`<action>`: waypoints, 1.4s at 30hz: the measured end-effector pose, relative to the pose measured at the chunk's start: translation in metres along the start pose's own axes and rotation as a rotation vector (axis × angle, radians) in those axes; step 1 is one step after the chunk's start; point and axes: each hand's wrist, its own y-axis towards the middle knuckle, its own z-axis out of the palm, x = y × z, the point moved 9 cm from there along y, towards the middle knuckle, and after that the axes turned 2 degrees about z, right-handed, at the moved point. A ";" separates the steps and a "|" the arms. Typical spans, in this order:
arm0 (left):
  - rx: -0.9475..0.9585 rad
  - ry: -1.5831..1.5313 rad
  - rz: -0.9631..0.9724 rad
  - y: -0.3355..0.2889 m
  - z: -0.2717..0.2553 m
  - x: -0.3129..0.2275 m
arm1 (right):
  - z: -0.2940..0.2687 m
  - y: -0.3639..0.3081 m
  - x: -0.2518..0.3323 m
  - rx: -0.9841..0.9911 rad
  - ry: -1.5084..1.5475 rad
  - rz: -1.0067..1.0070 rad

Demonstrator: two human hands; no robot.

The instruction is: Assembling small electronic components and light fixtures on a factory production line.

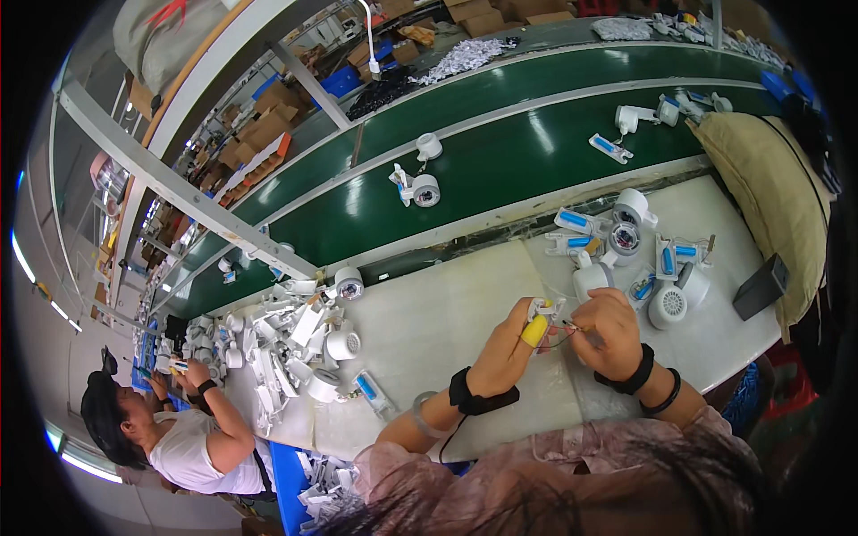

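Observation:
My left hand (502, 354) is closed around a small white plastic part (542, 309) above the table. A yellow piece (534, 331) shows at its thumb; I cannot tell whether it is a finger cover or part of the workpiece. Thin wires (567, 331) run from there to my right hand (608, 336), whose fingers are pinched on them. Just beyond the right hand lie round white lamp-like housings (668, 306) and white holders with blue cells (581, 221). Nearer my left forearm, another white holder with a blue cell (368, 389) rests on the table.
White plastic parts (284, 348) are heaped on the table (429, 313) at left. Beyond it runs a green conveyor (500, 165) bearing several housings. A dark box (761, 288) and a beige bag (760, 170) stand at right. A co-worker (192, 420) sits at far left, beside a blue bin (290, 478).

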 end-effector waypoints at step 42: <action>0.055 -0.151 0.127 0.002 0.021 0.013 | 0.001 -0.013 -0.010 -0.057 0.067 0.020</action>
